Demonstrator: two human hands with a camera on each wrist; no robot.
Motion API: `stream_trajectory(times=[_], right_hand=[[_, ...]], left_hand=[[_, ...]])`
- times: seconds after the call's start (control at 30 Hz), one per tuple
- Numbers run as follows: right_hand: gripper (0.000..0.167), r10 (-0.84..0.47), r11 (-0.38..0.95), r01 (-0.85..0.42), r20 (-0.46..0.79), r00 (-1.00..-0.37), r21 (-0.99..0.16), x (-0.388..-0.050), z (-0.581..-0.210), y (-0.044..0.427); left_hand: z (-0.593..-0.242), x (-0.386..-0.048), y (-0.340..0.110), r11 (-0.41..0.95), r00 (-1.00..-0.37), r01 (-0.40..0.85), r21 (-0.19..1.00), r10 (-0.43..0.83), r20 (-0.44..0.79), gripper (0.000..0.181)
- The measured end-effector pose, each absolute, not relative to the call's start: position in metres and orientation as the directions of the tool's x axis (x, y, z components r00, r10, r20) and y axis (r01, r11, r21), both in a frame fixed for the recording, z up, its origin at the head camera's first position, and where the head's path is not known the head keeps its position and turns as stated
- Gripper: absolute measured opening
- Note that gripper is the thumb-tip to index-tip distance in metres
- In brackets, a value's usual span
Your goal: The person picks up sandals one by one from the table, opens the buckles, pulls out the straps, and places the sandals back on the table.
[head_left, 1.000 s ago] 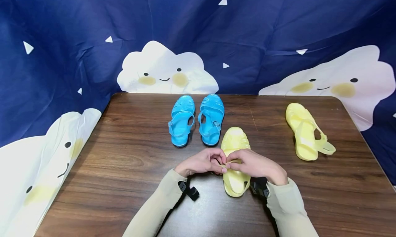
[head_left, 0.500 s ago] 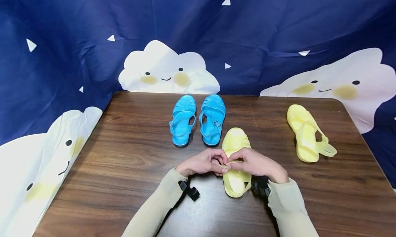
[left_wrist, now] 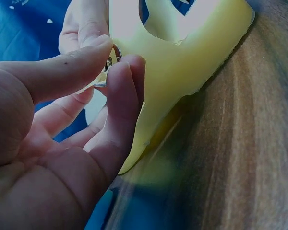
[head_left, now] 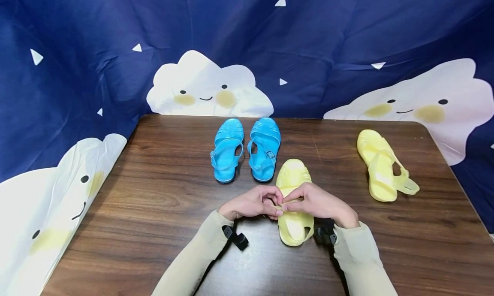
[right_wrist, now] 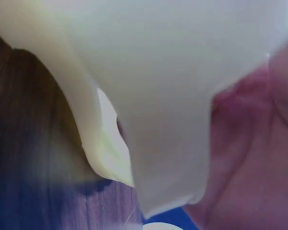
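Observation:
A yellow sandal (head_left: 295, 227) lies toe away on the table, in front of the person. At its left side the left hand (head_left: 254, 203) pinches a small metal buckle (left_wrist: 116, 51) between thumb and fingers, as the left wrist view shows. Meeting it there, the right hand (head_left: 322, 205) pinches the sandal's thin strap above the insole; its fingertips almost touch the left ones. In the right wrist view the yellow sandal (right_wrist: 168, 120) fills the middle and hides the right fingertips, with part of the palm (right_wrist: 245, 143) at the right.
Two blue sandals, the left one (head_left: 225, 161) and the right one (head_left: 264, 158), stand side by side beyond the hands. Another yellow sandal (head_left: 380, 171), its strap spread to the right, lies at the right on the brown table (head_left: 154, 201). A blue cloth (head_left: 308, 38) hangs behind.
Both hands stay at the strap and buckle, with only a slight shift of the right hand's fingers. The sandals have not moved on the table; the head view sways slightly.

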State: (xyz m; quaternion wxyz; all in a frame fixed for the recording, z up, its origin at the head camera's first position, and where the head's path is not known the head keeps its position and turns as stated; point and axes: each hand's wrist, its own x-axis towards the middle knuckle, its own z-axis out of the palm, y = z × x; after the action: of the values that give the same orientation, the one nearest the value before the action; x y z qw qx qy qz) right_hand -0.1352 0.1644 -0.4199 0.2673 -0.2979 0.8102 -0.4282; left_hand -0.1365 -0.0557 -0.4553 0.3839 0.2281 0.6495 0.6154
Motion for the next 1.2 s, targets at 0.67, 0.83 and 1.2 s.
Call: stream_trajectory(times=[0.67,0.83,1.2], right_hand=[[0.011,-0.677,0.497,-0.282,-0.163,-0.718,-0.821,-0.1339,-0.4184,0.1627],[0.011,-0.662,0.511,-0.272,-0.172,-0.729,-0.815,-0.1331,-0.4173,0.1620],[0.009,-0.661,0.508,-0.280,-0.160,-0.734,-0.815,-0.1339,-0.4197,0.1617]], left_hand=[[-0.4545,-0.1363,-0.0554,0.136,-0.596,-0.193,0.972,0.770,-0.226,0.018],[-0.4542,-0.1359,-0.0551,0.133,-0.602,-0.197,0.971,0.765,-0.227,0.017],[-0.4558,-0.1362,-0.0561,0.121,-0.606,-0.195,0.973,0.765,-0.217,0.018]])
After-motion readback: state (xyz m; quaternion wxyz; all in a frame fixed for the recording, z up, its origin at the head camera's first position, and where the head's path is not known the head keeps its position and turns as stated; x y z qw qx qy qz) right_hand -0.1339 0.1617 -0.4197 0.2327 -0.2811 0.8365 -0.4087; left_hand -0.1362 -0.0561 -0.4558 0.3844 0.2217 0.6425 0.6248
